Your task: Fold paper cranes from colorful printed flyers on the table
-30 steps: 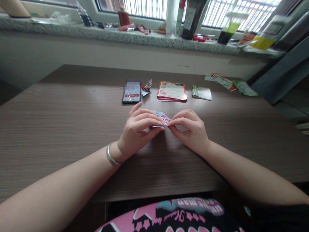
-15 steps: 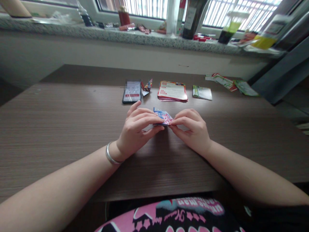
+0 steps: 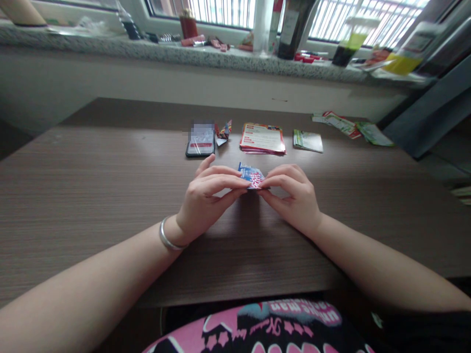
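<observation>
A small piece of blue printed paper (image 3: pixel 251 174) with red and white lettering is held between both hands, above the table's middle. My left hand (image 3: pixel 211 193) pinches its near left part between thumb and fingers; the little finger sticks up. On the right side, my right hand (image 3: pixel 292 196) grips the near edge between thumb and fingertips. The fingers cover part of the paper, so its full shape is hidden. Beyond the left hand lies a phone (image 3: pixel 200 142), with a small folded paper piece (image 3: pixel 223 133) beside it.
Behind the hands, a stack of printed cards (image 3: pixel 263 138) and a smaller stack (image 3: pixel 308 141) lie on the brown table (image 3: pixel 110 162). Green and red paper strips (image 3: pixel 342 124) are at the far right. Bottles and small items crowd the windowsill (image 3: pixel 221 58).
The blue paper has shifted slightly to the right between the fingers. My left thumb has moved a little up and left. The things on the table stay where they were.
</observation>
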Available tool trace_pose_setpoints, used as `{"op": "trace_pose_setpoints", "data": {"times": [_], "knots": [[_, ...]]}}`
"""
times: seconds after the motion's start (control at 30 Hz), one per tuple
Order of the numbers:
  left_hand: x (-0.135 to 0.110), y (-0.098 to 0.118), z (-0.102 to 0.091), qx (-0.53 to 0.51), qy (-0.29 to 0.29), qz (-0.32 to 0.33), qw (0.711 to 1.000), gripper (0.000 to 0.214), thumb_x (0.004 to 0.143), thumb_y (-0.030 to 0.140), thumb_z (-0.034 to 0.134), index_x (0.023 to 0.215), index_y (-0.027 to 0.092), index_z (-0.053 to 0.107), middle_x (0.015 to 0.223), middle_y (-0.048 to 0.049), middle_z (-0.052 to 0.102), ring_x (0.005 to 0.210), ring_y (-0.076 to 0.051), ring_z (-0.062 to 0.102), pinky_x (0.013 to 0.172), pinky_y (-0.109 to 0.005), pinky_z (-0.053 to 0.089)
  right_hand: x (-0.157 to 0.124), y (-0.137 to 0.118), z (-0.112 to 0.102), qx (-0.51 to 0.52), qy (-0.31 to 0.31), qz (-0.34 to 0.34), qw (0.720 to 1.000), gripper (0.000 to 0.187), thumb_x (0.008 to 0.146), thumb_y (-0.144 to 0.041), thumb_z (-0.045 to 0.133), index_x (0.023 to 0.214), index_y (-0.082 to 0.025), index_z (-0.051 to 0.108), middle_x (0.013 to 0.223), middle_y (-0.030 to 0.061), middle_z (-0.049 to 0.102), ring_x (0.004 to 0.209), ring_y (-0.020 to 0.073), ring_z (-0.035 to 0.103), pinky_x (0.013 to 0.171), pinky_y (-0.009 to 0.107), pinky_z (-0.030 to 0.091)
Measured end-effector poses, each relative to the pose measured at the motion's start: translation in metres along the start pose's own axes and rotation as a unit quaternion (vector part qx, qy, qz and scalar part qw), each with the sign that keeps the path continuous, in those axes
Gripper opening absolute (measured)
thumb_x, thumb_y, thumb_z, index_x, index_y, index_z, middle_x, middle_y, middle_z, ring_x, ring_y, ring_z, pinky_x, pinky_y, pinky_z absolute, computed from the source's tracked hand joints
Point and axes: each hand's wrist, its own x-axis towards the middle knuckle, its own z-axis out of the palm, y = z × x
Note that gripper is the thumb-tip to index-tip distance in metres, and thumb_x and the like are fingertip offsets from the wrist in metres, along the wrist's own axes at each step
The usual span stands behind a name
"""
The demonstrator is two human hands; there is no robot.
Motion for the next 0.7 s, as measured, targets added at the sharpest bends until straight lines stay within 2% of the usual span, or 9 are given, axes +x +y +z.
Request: {"op": "trace_pose_setpoints", "data": {"times": [0.2,0.4,0.7], "knots": [[-0.0009,-0.0028,0.0018,-0.008,0.007,-0.011,1.000,0.003,0.086,0.025,0.067,0.085,0.025,0.069,0.090,0.0024,0.076,0.091,-0.016,0.069,0.114,-0.046,0.033,-0.0009,0.0033,0.0012,0.007,0.011,0.025,1.000,0.006,0.085,-0.023,0.068,0.089,-0.028,0.069,0.088,0.0014,0.070,0.085,0.0187,0.063,0.080,0.038,0.051],[0.0000,-0.0059,0.0017,-0.011,0.012,0.001,1.000,0.003,0.084,0.023,0.069,0.083,0.024,0.067,0.088,0.0027,0.076,0.088,-0.015,0.068,0.111,-0.046,0.036,0.0000,0.0022,0.0003,0.006,0.015,-0.007,1.000,0.008,0.084,-0.020,0.069,0.088,-0.028,0.070,0.088,0.0016,0.071,0.085,0.0189,0.064,0.079,0.038,0.051],[-0.0004,-0.0075,0.0024,-0.033,-0.004,0.000,0.999,0.006,0.084,0.022,0.069,0.080,0.024,0.065,0.087,0.0026,0.075,0.084,-0.015,0.067,0.111,-0.045,0.035,-0.0006,0.0003,0.0007,-0.003,0.013,-0.008,1.000,0.009,0.084,-0.019,0.068,0.087,-0.027,0.070,0.088,0.0021,0.071,0.087,0.0191,0.064,0.081,0.039,0.052]]}}
